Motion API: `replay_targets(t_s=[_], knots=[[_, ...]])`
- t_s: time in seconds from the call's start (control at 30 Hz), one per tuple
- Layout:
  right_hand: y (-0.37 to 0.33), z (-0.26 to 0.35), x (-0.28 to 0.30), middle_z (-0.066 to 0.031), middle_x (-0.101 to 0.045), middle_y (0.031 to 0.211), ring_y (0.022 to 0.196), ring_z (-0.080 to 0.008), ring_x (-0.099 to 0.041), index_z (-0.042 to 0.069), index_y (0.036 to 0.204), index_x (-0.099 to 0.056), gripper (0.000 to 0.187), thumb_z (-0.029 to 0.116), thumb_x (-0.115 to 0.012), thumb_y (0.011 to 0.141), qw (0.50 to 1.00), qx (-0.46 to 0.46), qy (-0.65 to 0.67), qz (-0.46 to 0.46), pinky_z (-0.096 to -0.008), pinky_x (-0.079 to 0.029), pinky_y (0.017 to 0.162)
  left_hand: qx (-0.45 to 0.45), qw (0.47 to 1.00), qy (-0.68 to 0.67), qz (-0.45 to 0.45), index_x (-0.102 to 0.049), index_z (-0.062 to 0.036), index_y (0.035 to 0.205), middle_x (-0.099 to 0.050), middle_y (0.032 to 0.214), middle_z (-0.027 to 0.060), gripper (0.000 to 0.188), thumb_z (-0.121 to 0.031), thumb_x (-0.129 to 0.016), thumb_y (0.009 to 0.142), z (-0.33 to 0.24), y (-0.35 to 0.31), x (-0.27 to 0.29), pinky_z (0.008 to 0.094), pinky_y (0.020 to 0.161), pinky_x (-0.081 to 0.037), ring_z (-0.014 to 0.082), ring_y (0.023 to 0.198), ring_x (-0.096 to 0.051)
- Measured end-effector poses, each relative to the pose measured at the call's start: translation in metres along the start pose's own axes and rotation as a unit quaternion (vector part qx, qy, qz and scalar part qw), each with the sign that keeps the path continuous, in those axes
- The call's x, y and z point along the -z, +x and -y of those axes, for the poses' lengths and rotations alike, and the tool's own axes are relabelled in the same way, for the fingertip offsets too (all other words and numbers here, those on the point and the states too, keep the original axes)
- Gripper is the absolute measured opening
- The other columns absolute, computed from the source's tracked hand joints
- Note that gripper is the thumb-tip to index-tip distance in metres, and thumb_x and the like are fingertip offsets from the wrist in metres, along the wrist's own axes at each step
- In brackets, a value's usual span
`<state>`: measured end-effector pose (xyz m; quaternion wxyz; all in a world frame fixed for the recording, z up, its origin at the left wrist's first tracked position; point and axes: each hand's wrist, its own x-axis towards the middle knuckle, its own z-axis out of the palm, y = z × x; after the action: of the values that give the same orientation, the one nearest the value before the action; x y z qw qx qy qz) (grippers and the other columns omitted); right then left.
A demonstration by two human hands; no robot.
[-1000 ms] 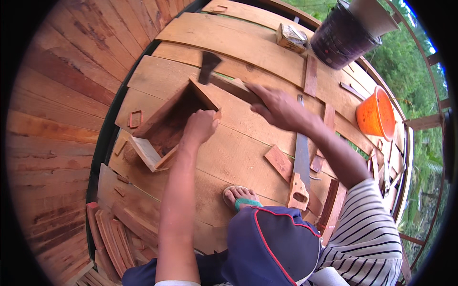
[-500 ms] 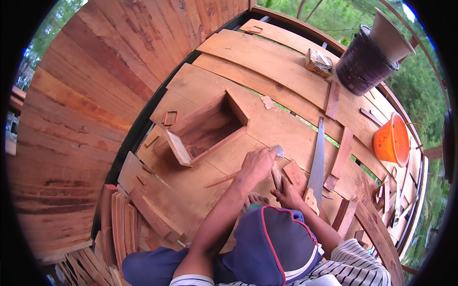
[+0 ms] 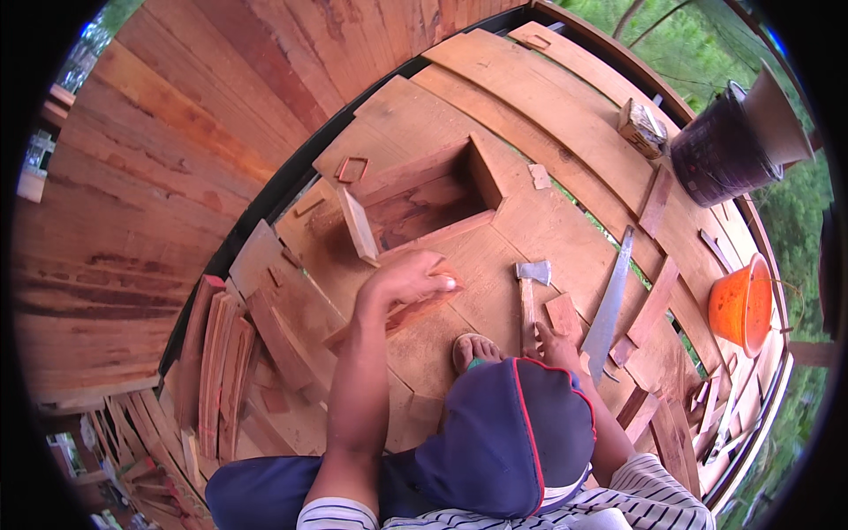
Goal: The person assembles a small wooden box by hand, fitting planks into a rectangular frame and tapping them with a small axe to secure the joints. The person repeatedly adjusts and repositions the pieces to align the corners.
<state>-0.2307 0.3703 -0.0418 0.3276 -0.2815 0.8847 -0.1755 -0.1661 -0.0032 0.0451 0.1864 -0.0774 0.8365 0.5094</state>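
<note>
I watch the left hand (image 3: 408,279) with its fingers curled over the right end of a wooden board (image 3: 417,311), which slants beneath them toward the near left. A wooden box (image 3: 360,228) lies just beyond. At the hatchet's (image 3: 527,305) near end, I cannot tell whether the right hand's (image 3: 558,349) fingers grip.

No readable lettering, numbers or signs; pale marks on dark bucket (image 3: 717,152) too blurred to read.

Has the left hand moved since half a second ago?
Yes, the left hand has moved leftward, away from the saw.
</note>
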Motion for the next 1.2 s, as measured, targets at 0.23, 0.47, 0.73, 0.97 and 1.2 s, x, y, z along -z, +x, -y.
replay_targets(t_s=[0.23, 0.47, 0.73, 0.97, 1.2], knots=[[-0.027, -0.047, 0.013, -0.0135, -0.066, 0.117, 0.100, -0.0314, -0.070, 0.006, 0.129, -0.063, 0.046, 0.019, -0.076, 0.086, 0.982, 0.103, -0.002, -0.160, -0.0453, -0.057, 0.083, 0.112, 0.971, -0.195, -0.086, -0.075, 0.0014, 0.108, -0.075, 0.092, 0.0028, 0.028, -0.022, -0.077, 0.093, 0.075, -0.124, 0.039, 0.0290, 0.074, -0.051, 0.0108, 0.082, -0.064], [-0.032, -0.021, 0.024, -0.0152, -0.063, 0.122, 0.109, -0.0310, -0.066, 0.005, 0.131, -0.063, 0.042, 0.018, -0.071, 0.092, 0.980, 0.103, -0.016, -0.168, -0.0422, -0.057, 0.086, 0.004, 0.803, -0.305, -0.513, -0.071, -0.0007, 0.120, -0.073, 0.112, 0.0080, 0.032, -0.024, -0.071, 0.099, 0.111, -0.259, 0.034, 0.0311, 0.086, -0.054, 0.0152, 0.099, -0.067], [-0.038, -0.022, 0.020, -0.0158, -0.063, 0.123, 0.110, -0.0321, -0.065, 0.005, 0.130, -0.063, 0.041, 0.018, -0.070, 0.092, 0.977, 0.107, -0.019, -0.184, -0.0428, -0.056, 0.087, -0.003, 0.328, -0.548, -0.770, -0.058, -0.0024, 0.135, -0.066, 0.128, 0.0126, 0.039, -0.025, -0.063, 0.104, 0.203, -0.374, -0.035, 0.0503, 0.096, -0.056, 0.0300, 0.113, -0.066], [-0.045, -0.023, 0.020, -0.0163, -0.063, 0.124, 0.111, -0.0330, -0.065, 0.005, 0.130, -0.063, 0.041, 0.017, -0.070, 0.092, 0.974, 0.113, -0.024, -0.193, -0.0434, -0.055, 0.089, -0.096, 0.197, -0.563, -0.797, -0.046, -0.0155, 0.150, -0.049, 0.153, 0.0142, 0.052, -0.047, -0.031, 0.111, 0.229, -0.366, -0.068, 0.0658, 0.110, -0.042, 0.0383, 0.139, -0.048], [-0.054, -0.016, 0.013, -0.0168, -0.062, 0.124, 0.112, -0.0340, -0.064, 0.005, 0.130, -0.063, 0.041, 0.017, -0.070, 0.092, 0.972, 0.125, -0.011, -0.198, -0.0439, -0.054, 0.091, -0.295, 0.161, -0.606, -0.722, -0.041, -0.0152, 0.153, -0.042, 0.159, 0.0152, 0.055, -0.049, -0.031, 0.111, 0.169, -0.333, -0.048, 0.0703, 0.117, -0.031, 0.0410, 0.147, -0.036]])
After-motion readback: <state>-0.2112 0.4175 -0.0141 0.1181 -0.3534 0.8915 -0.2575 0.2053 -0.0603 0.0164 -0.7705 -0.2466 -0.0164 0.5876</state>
